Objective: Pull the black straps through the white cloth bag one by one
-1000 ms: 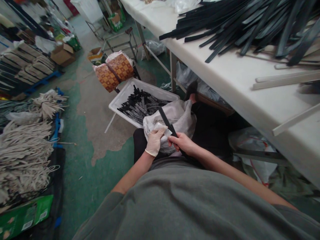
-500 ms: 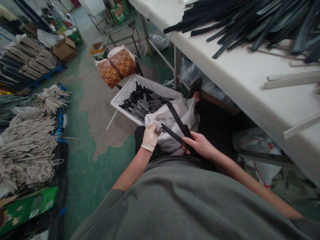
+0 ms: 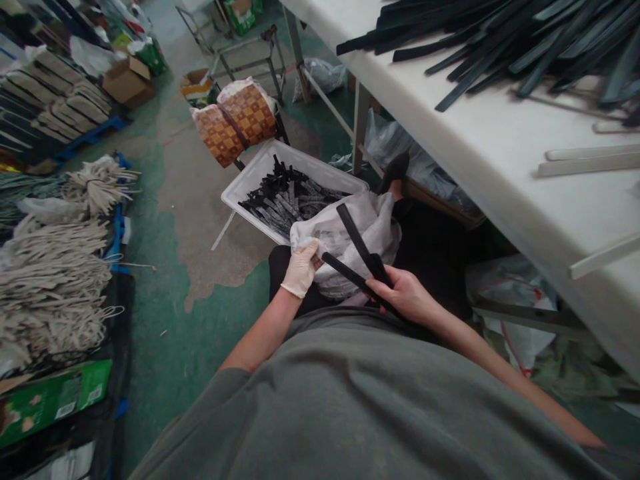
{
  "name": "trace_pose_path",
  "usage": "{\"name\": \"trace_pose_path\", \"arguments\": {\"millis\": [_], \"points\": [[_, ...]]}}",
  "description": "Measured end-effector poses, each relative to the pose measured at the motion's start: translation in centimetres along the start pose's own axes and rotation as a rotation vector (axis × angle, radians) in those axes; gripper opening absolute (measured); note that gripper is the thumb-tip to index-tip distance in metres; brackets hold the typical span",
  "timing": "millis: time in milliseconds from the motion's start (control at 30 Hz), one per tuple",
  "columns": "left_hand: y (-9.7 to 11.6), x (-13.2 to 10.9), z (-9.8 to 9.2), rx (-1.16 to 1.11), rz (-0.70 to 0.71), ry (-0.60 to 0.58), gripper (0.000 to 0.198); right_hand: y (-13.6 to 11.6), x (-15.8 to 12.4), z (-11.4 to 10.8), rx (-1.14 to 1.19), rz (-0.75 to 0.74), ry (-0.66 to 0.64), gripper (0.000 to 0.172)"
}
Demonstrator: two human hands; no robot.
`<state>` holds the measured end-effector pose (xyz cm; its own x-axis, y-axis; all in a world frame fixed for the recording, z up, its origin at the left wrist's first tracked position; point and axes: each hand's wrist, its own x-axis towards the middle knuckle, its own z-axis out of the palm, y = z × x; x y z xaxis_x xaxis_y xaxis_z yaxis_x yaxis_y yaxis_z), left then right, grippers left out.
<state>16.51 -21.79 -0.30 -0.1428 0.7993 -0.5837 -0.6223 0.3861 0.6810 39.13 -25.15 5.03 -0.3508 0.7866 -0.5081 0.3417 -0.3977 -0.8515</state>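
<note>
My right hand [image 3: 406, 295] is bare and closed around two long black strips [image 3: 356, 240] that fan apart above my lap. My left hand [image 3: 301, 268] wears a pale glove and grips the edge of a crumpled white plastic bag [image 3: 350, 233] lying on my knees. The strips cross over the bag. Just beyond the bag stands a white tub [image 3: 235, 190] filled with several short black pieces [image 3: 285, 197].
A white table [image 3: 480, 167] at the right carries a heap of long black strips [image 3: 500, 40] and a few pale strips [image 3: 590, 160]. Bundles of beige cord [image 3: 55, 267] lie at the left. A checkered bag [image 3: 235, 123], cardboard boxes and a metal stool stand farther off on the green floor.
My right hand has spread one strip into two separated strips and shifted right. My left hand let go of the strip and took hold of the bag's edge.
</note>
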Motion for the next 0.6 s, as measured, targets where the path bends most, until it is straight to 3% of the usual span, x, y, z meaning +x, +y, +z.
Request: {"name": "trace_pose_path", "arguments": {"millis": [167,333,500,600], "points": [[-0.4,-1.1,0.0,0.028,-0.028,-0.02,0.046,-0.1,0.6,0.2,-0.084,-0.028,0.033,0.024],[-1.9,-2.7,0.4,0.014,-0.104,-0.066,0.044,-1.9,2.5,1.4,-0.092,-0.093,0.01,0.022],[1.6,-3.0,-1.4,-0.114,0.076,0.064,0.04,-3.6,1.7,1.5,-0.106,-0.105,-0.27,0.022],[3.6,-3.9,-3.3,-0.193,0.175,0.133,0.04,-4.6,1.5,1.8,-0.214,-0.13,-0.297,0.023]]}}
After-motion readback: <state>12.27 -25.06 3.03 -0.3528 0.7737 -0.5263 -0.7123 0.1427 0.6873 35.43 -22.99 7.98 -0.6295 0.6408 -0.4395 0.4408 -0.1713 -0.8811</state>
